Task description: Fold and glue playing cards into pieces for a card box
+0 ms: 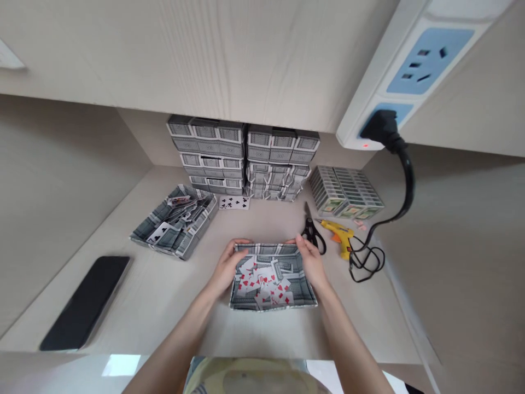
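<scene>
Between my two hands is a shallow open box (305, 290) made from grey-backed playing cards, close to the front of the desk. My left hand (229, 266) grips its left side near the back corner, thumb over the rim. At the right back corner my right hand (310, 261) holds the wall the same way. Inside lie cut pieces of playing cards (266, 282) with red hearts and diamonds. The fingers under and behind the box are partly hidden. Just beyond my right hand lie black-handled scissors (314, 235).
A second card box (192, 241) with loose cards stands left, above a black phone (86, 303). Stacked card boxes (213, 148) line the back wall. Card packs (344, 191) and a yellow glue gun (338, 232) with a cord lie right. A power strip (410, 82) with a plug hangs overhead.
</scene>
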The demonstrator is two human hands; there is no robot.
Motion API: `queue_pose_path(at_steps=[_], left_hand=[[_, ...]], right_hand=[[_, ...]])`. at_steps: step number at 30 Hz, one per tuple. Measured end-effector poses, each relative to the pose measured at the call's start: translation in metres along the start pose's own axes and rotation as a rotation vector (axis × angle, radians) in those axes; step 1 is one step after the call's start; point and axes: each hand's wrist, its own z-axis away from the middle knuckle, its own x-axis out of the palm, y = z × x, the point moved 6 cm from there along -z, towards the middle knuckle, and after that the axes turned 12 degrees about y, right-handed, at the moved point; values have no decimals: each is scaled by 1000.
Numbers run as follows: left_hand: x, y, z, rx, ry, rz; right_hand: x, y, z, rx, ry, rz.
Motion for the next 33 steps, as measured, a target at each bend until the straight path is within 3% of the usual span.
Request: queue_pose_path(at_steps=[6, 11, 15, 19, 29, 33], left_hand=[[-7, 1, -13, -31, 96, -67], [-25, 12, -17, 33, 153, 20], [-32, 7, -9, 74, 102, -39], [-37, 1, -4, 86, 147, -193], [-30, 14, -5, 197, 90, -239], [-27, 14, -9, 181, 61, -243]], right_hand=[[16, -11, -7, -12, -86, -89], [7, -10, -15, -64, 14, -218], [10, -3, 0, -39, -31, -161], [17, -3, 15, -21, -134, -83], [21, -9, 18, 22, -175, -73], [26, -7, 19, 24, -196, -134]])
